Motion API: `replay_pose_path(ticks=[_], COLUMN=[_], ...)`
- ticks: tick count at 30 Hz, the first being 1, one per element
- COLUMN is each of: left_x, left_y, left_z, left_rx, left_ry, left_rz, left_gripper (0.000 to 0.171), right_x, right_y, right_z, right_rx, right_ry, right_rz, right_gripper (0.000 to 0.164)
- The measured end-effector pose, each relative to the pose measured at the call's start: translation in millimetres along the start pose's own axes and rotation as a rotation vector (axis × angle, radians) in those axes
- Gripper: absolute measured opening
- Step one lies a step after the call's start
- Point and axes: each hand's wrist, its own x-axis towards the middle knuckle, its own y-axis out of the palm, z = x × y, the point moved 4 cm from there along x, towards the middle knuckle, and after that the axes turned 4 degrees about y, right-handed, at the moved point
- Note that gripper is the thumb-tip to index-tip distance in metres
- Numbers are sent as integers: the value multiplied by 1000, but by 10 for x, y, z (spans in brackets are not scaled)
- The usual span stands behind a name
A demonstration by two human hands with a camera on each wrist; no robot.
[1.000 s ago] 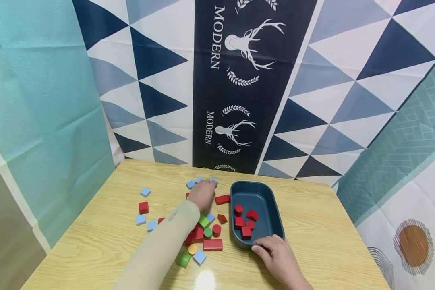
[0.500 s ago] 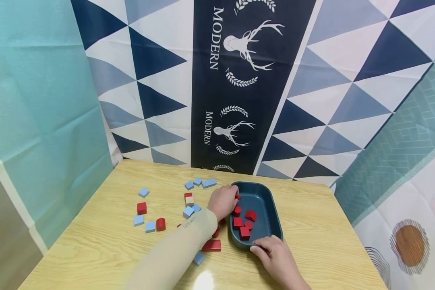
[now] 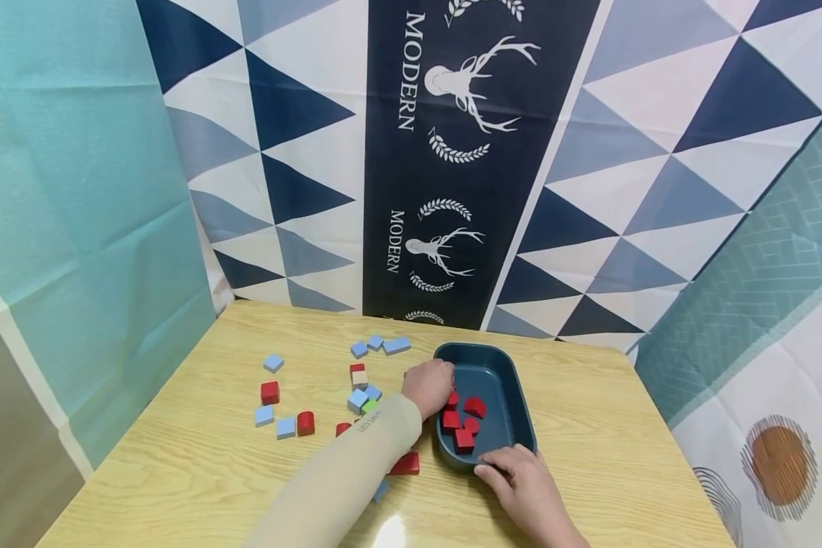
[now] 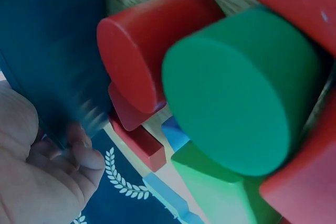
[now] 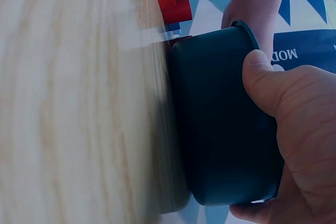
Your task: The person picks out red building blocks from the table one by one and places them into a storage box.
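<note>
Well left of left hand (image 3: 428, 384) fingers, on wood-grained tabletop (image 3: 589, 426), we see red cube (image 3: 270, 393), then smooth red cylinder (image 3: 305, 423). Behind fingers, pale sleeve (image 3: 336, 472): print seems "Let's", rest unclear. Beyond fingers, dark banner cloth (image 3: 425, 175): we read "MODERN" twice. Left fingers curl over left rim of round-cornered teal tray (image 3: 496, 396); whether pinching anything, we cannot tell. Just right of them, inside: red blocks (image 3: 463, 440). Right hand (image 3: 520, 479) grips tray's near end.
</note>
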Motion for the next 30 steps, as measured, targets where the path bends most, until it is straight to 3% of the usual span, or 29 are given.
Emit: replay_pose_path(ticks=[8,14,22,30], left_x=[3,5,-10,-10], left_y=[37,47,46,54], left_z=[-20,-26,-26,-8], left_rx=[0,26,4,-76], left_ry=[55,64,67,49], left_rz=[105,140,130,126], left_gripper=[12,15,14,14], right_x=[-14,-10,-12,-9], right_y=[-5,-6,-2,-3], right_z=[4,0,-1,5], right_rx=[-8,-7,-9,-6], right_ry=[-31,-23,-47,-56], right_rz=[-26,-23,-43,-49], right_gripper=[15,15,17,18])
